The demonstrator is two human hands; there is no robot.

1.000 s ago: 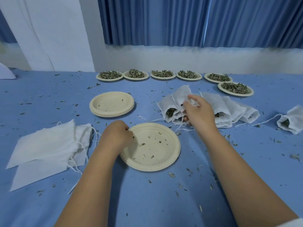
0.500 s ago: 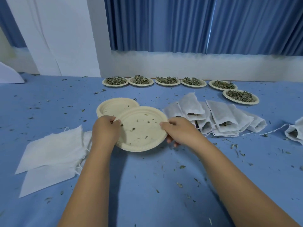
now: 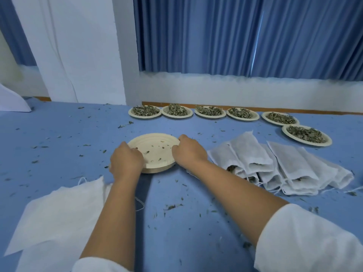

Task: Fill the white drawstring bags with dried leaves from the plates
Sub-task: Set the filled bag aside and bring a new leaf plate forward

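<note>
Left hand [image 3: 125, 160] is curled over the near rim of a nearly bare paper plate [image 3: 155, 152], right hand [image 3: 188, 152] grips its right rim, and it looks stacked on others. Flat white drawstring bags [image 3: 59, 213] lie just back of the left hand by the forearm, plates of dried leaves [image 3: 210, 112] well beyond both. Bags look floppy and feather-light, so I'd pinch one at the mouth hem. Those leaves probably crumble and scatter.

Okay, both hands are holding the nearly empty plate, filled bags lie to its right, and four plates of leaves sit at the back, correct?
Not four: the head view shows six plates of leaves. The left hand and right hand do hold the nearly empty plate, filled bags to its right.
</note>
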